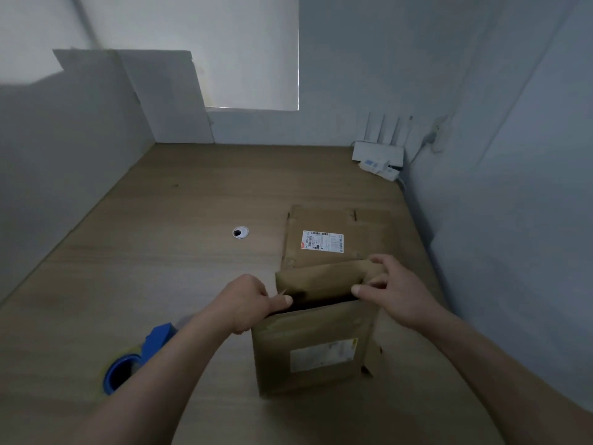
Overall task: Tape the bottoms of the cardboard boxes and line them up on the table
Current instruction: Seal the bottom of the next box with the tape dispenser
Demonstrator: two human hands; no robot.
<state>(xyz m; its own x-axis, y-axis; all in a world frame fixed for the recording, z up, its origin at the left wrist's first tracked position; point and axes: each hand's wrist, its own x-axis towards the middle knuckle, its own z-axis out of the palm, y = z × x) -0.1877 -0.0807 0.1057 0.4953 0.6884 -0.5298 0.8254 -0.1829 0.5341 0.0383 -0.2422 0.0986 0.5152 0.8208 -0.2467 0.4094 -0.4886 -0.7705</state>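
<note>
Head view: left hand (247, 300), right hand (394, 293) pinch box flap (324, 281); best pressed flush before taping; dispenser (134, 361) at eight o'clock.

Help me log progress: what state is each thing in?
near box: upright, top flap half folded, gap open.
far box: lies on the table, label up, untouched.
tape dispenser: on the table, untouched.
left hand: grips near box's left edge.
right hand: pinches the flap.
</note>
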